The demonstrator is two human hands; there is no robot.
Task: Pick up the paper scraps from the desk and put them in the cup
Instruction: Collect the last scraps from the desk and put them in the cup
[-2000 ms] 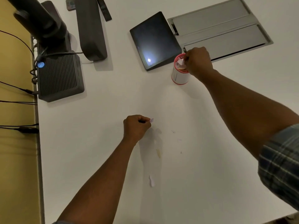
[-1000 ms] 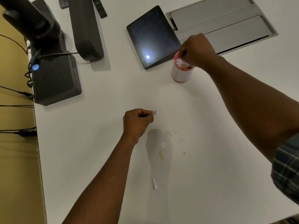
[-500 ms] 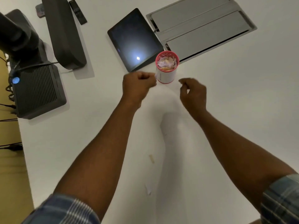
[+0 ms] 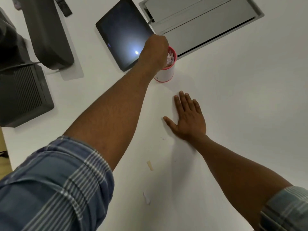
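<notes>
Paper scraps (image 4: 170, 58) fill pink-rimmed white cup (image 4: 165, 75) on white worktop (image 4: 233, 97); two more near front edge. Left hand (image 4: 155, 50) bunched over rim, contents hidden. Right hand (image 4: 188, 119) flat, fingers spread, on worktop.

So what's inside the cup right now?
The cup holds crumpled paper scraps, white with some tan, up near the pink rim. The left hand covers the rest of the opening, so whatever it holds is hidden.
</notes>
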